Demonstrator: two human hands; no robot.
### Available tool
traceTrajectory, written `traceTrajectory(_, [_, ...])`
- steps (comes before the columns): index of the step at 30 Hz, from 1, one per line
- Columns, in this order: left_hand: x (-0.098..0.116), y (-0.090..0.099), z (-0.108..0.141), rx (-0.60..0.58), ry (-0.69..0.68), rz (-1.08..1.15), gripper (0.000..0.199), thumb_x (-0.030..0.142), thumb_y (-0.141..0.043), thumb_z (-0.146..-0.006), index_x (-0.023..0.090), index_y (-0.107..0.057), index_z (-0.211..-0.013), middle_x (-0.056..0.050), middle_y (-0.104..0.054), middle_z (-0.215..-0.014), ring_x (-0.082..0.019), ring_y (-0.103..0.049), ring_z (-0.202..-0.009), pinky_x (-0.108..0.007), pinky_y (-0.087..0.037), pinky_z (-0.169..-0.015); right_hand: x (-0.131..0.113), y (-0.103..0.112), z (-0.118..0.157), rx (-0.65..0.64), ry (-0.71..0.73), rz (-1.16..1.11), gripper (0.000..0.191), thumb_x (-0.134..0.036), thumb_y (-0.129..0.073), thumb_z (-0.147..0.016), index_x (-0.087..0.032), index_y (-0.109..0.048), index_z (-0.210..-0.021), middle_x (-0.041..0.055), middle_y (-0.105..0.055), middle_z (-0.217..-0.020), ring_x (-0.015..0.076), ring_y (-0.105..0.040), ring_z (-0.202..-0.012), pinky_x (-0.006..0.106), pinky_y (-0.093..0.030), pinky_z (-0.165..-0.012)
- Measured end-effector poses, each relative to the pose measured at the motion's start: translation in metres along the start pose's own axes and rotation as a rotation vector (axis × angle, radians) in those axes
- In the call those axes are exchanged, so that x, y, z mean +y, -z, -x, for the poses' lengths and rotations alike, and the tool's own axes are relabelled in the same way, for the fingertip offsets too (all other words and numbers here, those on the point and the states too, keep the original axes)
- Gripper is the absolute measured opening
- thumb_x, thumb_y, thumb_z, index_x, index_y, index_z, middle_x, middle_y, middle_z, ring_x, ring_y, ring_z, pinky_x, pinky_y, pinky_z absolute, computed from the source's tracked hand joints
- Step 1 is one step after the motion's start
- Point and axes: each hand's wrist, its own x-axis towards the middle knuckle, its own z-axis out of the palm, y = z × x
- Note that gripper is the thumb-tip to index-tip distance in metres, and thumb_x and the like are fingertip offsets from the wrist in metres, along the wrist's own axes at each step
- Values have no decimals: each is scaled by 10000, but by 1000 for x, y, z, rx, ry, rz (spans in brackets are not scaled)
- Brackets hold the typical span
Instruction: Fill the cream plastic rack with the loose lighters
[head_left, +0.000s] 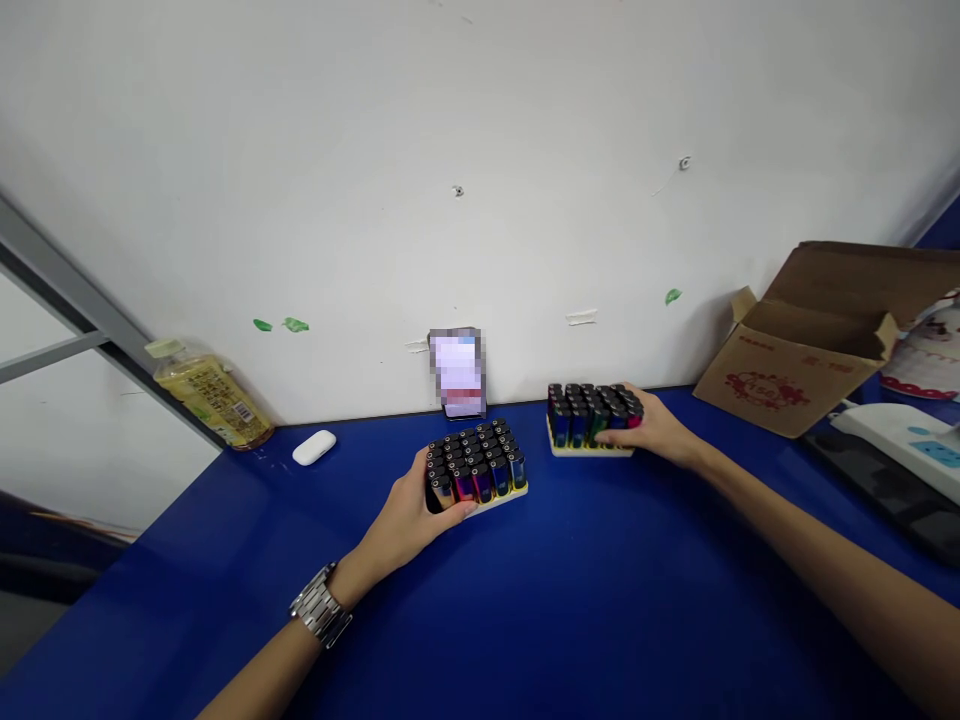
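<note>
Around the left end of a pale tray of lighters (477, 465), my left hand (405, 515) is closed, its thumb along the front edge. The lighters stand upright in rows, with black tops and shiny bodies in blue, red, purple and gold. My right hand (664, 430) grips the right end of a second tray of lighters (592, 415), farther back near the wall; its thumb lies across the front. Most of the bodies in that tray are dark blue, with some green and red. Fingers behind both trays are hidden.
A phone (459, 372) leans on the white wall between the trays. At left are a tilted drink bottle (214, 395) and a white case (314, 447). On the right stand an opened cardboard box (784, 370) and a white device (904, 440). The tabletop (525, 620) is blue.
</note>
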Motion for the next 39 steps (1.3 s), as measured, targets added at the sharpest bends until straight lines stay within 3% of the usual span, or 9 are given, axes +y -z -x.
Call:
traceTrajectory(4, [2,-10,-19,-26,-36,-27,715,526,-656,-752,216,-349,-1318,-92,-619,-1248,-272,-596,-1153,-415,-481,-969,-12,16,49,-253,-21,-135,624,-309,-854,-540,-208,-510,-1050,28,-648,-939,230,-633,-883,324,-534,-765])
traceTrajectory(7, [8,-22,-45,-57,-98,-30,707,529,-656,-753,201,-361,-1306,-111,-603,-1266,-286,-586,-1162,-430,-475,-969,-29,8,81,-371,-58,-239,662,-265,-847,-544,-224,-461,-1081,11,-635,-910,219,-633,-874,307,-534,-742])
traceTrajectory(14, [34,-60,-108,-139,-258,32,734,504,-689,-738,167,-385,-1315,-139,-585,-1277,-303,-570,-1166,-433,-465,-972,-59,-35,102,-328,-96,-268,655,-241,-844,-534,-213,-453,-1059,-3,-610,-878,179,-616,-774,278,-516,-676])
traceTrajectory(19, [46,-75,-124,-156,-317,88,843,520,-739,-682,155,-374,-1349,-163,-525,-1353,-332,-492,-1259,-466,-405,-1044,-67,-53,93,-273,-58,-222,634,-236,-838,-537,-221,-465,-1049,-20,-613,-858,155,-601,-712,258,-500,-620])
traceTrajectory(23, [41,-68,-110,-117,-222,140,884,657,-618,-731,149,-345,-1401,-168,-339,-1513,-336,-232,-1429,-485,-231,-1160,-69,-61,84,-229,-17,-145,622,-277,-834,-543,-228,-477,-1050,-6,-633,-876,185,-619,-742,285,-512,-627])
traceTrajectory(26, [29,-49,-82,-146,-119,345,720,689,-288,-884,163,-439,-1352,-137,-453,-1452,-270,-400,-1359,-441,-300,-1139,-67,-66,77,-204,2,-128,611,-298,-829,-556,-231,-481,-1054,7,-652,-892,206,-635,-773,309,-527,-655])
traceTrajectory(30, [11,-27,-34,-200,2,600,758,702,-178,-891,156,-424,-1357,-138,-556,-1358,-246,-499,-1282,-418,-366,-1100,-63,-75,64,-193,22,-142,613,-312,-833,-558,-225,-488,-1057,33,-663,-965,228,-645,-852,341,-536,-732])
traceTrajectory(34, [1,-23,-2,-142,-95,439,805,695,-494,-798,197,-324,-1407,-132,-430,-1463,-291,-385,-1360,-449,-294,-1144,-66,-93,47,-214,19,-145,647,-315,-837,-550,-222,-463,-1071,33,-643,-961,222,-633,-841,343,-526,-718])
traceTrajectory(39, [3,-27,-7,-42,-77,285,898,490,-776,-656,221,-266,-1344,-159,-439,-1417,-332,-412,-1326,-510,-334,-1096,-72,-112,30,-247,39,-176,609,-290,-819,-581,-212,-443,-1054,25,-614,-932,201,-614,-819,339,-510,-718])
